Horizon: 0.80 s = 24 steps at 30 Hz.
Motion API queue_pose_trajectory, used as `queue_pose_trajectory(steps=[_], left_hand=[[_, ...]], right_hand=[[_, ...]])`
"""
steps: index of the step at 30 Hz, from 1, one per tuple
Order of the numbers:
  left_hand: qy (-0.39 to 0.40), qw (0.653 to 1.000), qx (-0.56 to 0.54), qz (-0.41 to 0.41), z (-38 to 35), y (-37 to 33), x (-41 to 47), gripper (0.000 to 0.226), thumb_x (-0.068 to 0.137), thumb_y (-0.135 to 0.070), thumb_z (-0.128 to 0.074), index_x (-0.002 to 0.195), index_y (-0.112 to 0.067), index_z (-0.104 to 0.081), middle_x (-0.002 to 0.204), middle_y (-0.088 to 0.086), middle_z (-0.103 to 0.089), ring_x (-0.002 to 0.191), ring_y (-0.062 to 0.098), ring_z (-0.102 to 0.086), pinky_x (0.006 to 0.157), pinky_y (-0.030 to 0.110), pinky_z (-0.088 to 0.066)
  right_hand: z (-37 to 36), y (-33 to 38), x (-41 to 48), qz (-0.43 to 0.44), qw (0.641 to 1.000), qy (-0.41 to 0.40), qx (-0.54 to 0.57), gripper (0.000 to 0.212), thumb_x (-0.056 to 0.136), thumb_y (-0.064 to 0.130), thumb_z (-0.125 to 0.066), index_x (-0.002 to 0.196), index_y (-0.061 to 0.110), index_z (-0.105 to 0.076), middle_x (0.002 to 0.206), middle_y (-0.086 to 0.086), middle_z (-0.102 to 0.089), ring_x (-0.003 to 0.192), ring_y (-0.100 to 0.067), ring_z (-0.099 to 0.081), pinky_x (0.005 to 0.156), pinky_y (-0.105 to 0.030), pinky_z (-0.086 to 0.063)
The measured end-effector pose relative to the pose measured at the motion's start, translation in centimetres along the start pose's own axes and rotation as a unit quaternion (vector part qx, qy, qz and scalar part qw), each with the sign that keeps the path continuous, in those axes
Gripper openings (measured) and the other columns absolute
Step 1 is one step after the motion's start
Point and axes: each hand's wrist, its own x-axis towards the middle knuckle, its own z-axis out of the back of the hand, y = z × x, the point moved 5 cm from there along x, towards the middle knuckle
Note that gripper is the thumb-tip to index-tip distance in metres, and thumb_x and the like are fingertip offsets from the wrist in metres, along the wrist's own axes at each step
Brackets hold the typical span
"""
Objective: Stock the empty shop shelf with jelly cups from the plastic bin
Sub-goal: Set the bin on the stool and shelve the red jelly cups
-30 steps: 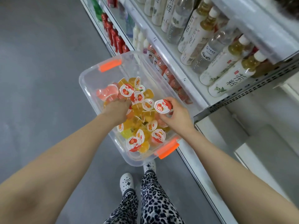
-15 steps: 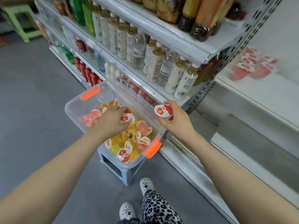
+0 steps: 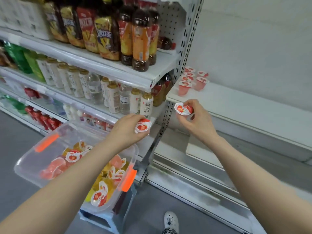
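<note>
Left hand: my left hand (image 3: pixel 128 130) pinches a red-lidded jelly cup (image 3: pixel 142 126), fingers curled round its rim, lid turned towards me.
Right hand: my right hand (image 3: pixel 197 120) holds a second cup (image 3: pixel 183 108), thumb and fingertips clamped on its edge, just under the front lip of the shelf (image 3: pixel 236 105).
Done: a small cluster of pink cups (image 3: pixel 190 80) stands up and beyond my right fingertips, at the shelf's left end. I count about seven, but blur makes that unsure.
Left to do: the shelf to the right of my right fingers is bare, and the plastic bin (image 3: pixel 27 166), below and behind my left fingers, holds many loose cups (image 3: pixel 101 183). I judge we are early in the job.
Hidden: my fingers cover both held cups' bodies. My left forearm (image 3: pixel 76 174) crosses the bin's middle. The shelf runs out of frame on the right. I cannot tell how deep the pile goes.
</note>
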Motion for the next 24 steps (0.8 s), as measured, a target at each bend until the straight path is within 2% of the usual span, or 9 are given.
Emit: queue_pose_trajectory(steps=[4,8,12,16,20,24], left_hand=[[0.002,0.999,-0.007,-0.036,-0.7,-3.0,3.4,0.048,0.081,-0.049,-0.069,0.122,-0.027,-0.058,0.115,-0.006,-0.061,0.103,0.013,-0.054,0.081,0.025,-0.039],[-0.007,0.998,-0.01,-0.054,-1.8,-5.8,6.9,0.045,0.081,-0.048,-0.069,0.121,-0.03,-0.059,0.111,-0.007,-0.061,0.102,0.012,-0.054,0.08,0.025,-0.038],[-0.011,0.998,-0.004,-0.057,-2.8,-7.6,10.2,0.049,0.079,-0.045,-0.069,0.125,-0.029,-0.057,0.114,-0.006,-0.059,0.106,0.014,-0.054,0.081,0.023,-0.036],[-0.02,0.999,-0.004,-0.049,-3.2,-8.9,12.9,0.051,0.081,-0.042,-0.067,0.128,-0.026,-0.055,0.12,-0.003,-0.058,0.11,0.018,-0.054,0.089,0.031,-0.043],[-0.035,0.999,0.003,-0.041,-3.6,-9.7,14.7,0.049,0.082,-0.042,-0.066,0.128,-0.027,-0.056,0.118,-0.001,-0.06,0.109,0.02,-0.055,0.089,0.033,-0.045],[-0.044,0.999,0.008,-0.028,-4.3,-9.9,15.8,0.052,0.081,-0.045,-0.067,0.129,-0.028,-0.055,0.118,-0.002,-0.06,0.107,0.018,-0.055,0.087,0.031,-0.045]], right_hand=[[3.4,-2.5,2.3,-0.024,0.998,-0.052,-0.029,0.032,0.083,0.037,-0.069,0.107,0.024,-0.052,0.097,0.006,-0.063,0.082,-0.014,-0.057,0.077,-0.034,-0.048],[5.7,-5.6,5.5,-0.051,0.996,-0.069,-0.035,0.031,0.082,0.035,-0.069,0.107,0.023,-0.054,0.096,0.006,-0.063,0.082,-0.016,-0.058,0.076,-0.03,-0.044],[5.9,-8.4,8.6,-0.072,0.995,-0.045,-0.051,0.028,0.081,0.036,-0.066,0.105,0.024,-0.055,0.098,0.005,-0.063,0.087,-0.02,-0.06,0.078,-0.032,-0.046],[4.7,-10.5,11.4,-0.086,0.994,-0.003,-0.07,0.031,0.082,0.035,-0.064,0.11,0.022,-0.056,0.108,-0.001,-0.064,0.095,-0.024,-0.06,0.084,-0.036,-0.047],[3.5,-12.0,12.9,-0.071,0.995,0.015,-0.069,0.035,0.083,0.034,-0.066,0.114,0.021,-0.058,0.11,-0.005,-0.059,0.098,-0.025,-0.058,0.081,-0.031,-0.041],[3.0,-13.2,13.5,-0.054,0.997,-0.006,-0.048,0.032,0.084,0.034,-0.068,0.112,0.023,-0.058,0.108,-0.003,-0.056,0.092,-0.021,-0.058,0.078,-0.026,-0.035]])
